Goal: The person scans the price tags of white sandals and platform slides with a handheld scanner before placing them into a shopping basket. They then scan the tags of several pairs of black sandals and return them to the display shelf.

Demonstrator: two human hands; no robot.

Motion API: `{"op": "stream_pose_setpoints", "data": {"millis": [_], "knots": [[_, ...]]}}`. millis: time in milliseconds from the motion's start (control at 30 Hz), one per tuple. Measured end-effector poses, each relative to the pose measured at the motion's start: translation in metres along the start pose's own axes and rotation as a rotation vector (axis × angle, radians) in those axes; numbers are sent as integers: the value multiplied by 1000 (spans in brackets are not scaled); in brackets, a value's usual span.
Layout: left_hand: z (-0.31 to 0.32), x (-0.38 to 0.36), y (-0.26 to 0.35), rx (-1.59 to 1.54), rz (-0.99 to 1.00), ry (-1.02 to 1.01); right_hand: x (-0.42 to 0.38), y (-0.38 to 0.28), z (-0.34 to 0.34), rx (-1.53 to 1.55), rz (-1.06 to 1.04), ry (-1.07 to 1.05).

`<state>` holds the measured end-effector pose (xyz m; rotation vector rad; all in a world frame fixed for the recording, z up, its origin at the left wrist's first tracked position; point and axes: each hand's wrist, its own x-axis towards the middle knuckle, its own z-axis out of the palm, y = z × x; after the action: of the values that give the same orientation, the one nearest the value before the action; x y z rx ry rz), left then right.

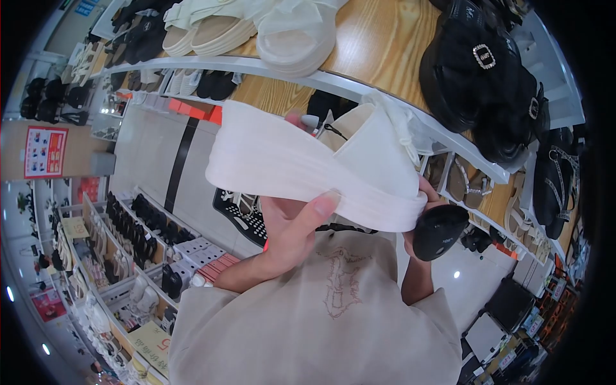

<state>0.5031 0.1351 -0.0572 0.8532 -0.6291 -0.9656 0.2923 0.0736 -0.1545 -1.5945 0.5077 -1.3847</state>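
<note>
A chunky white platform sandal [276, 151] is tilted on its side in front of my chest. My left hand [298, 221] is closed around its sole, thumb on the near side wall and a fingertip showing beyond the far edge. By that fingertip is a small grey rounded tip [310, 120], and a thin black loop [335, 132] shows at the strap opening. My right hand [420, 240], largely hidden behind the sandal and a black rounded object, is curled at the sandal's right end. That black object [441, 232] has a smooth oval face; I cannot tell its kind.
Above, a wood-topped shelf [378, 51] carries white sandals [295, 35] and black sandals [478, 77] with sparkling buckles. More footwear sits on the lower tier at right. Shoe racks [122, 250] line the left, beside a tiled floor [144, 147]. A black perforated basket [237, 215] is behind my left hand.
</note>
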Motion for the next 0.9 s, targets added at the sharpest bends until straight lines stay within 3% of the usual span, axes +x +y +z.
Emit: {"op": "stream_pose_setpoints", "data": {"millis": [67, 133, 167, 333, 433, 500, 633, 767, 800, 867, 900], "knots": [[-2, -1, -2, 18, 17, 4, 4, -8, 4, -1, -4, -29], [-2, -3, -2, 37, 35, 10, 9, -22, 9, -109, 286, -50], [-1, -3, -1, 38, 38, 18, 10, -24, 14, -108, 285, -51], [-10, -7, -4, 76, 65, -3, 1, -20, 26, 255, 400, 132], [-12, -7, -7, 31, 5, 35, 2, -22, 29, 291, 409, 200], [-12, -1, -10, 10, 130, -57, 3, -21, 29, 278, 385, 197], [-16, -9, -7, 128, 119, -91, 12, -22, 26, 298, 361, 154], [-29, -23, -14, 109, -128, 5, 21, -28, 28, 282, 360, 128], [-30, -24, -15, 93, -206, 0, 20, -26, 28, 189, 295, 97], [-24, -25, -16, 121, -174, -55, 21, -18, 30, 99, 231, 60], [-22, -25, -16, 150, -144, -114, 22, -12, 33, 99, 103, -23]]}}
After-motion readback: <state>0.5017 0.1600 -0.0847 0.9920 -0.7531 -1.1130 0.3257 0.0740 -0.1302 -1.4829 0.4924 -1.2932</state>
